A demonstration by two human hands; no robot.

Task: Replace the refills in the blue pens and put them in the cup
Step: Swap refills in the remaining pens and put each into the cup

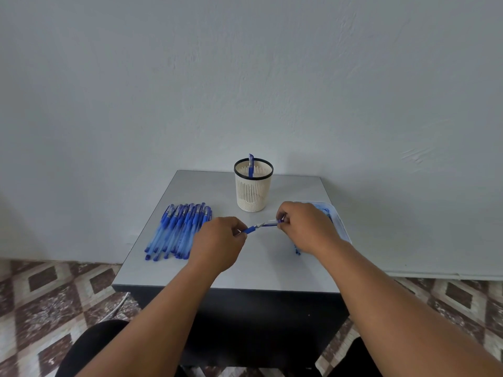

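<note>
Blue plastic spans the gap between the two hands: the left hand (220, 239) pinches the pen's grip end, the right hand (304, 227) pinches the clear barrel, and the pen (262, 225) hangs above the grey table (261, 268). If the halves are pulled askew, I'd guess the thin refill could bend or drop. Left lies a row of blue pens (178, 231); right, half hidden, a clear tray (339, 224). Farther back stands the cream mesh cup (253, 191), one finished pen (250, 165) upright inside.
</note>
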